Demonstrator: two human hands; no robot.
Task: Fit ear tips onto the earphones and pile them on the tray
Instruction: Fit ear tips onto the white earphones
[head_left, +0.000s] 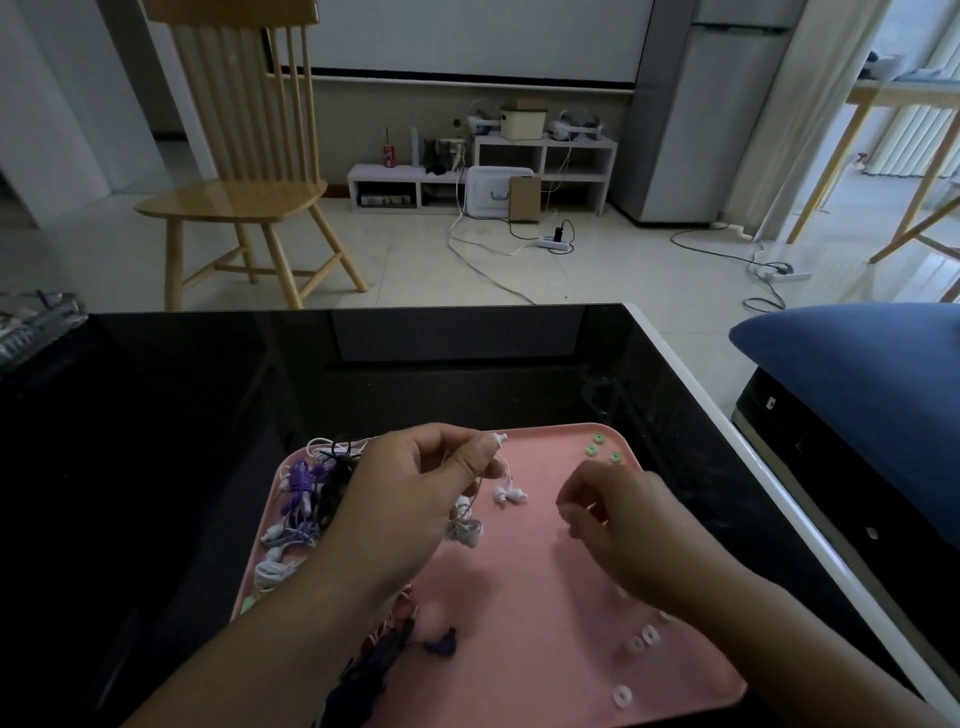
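Two hands hover over the pink tray (545, 597): left hand (415, 488) pinches a white earphone (496, 440) near its far edge; right hand (618, 525) curls, contents unclear.

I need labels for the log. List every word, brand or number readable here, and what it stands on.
None can be read.
White box on the floor: a dark mark, not legible as text.
Red item on the low shelf: too small to read.
Pink tray: no print.
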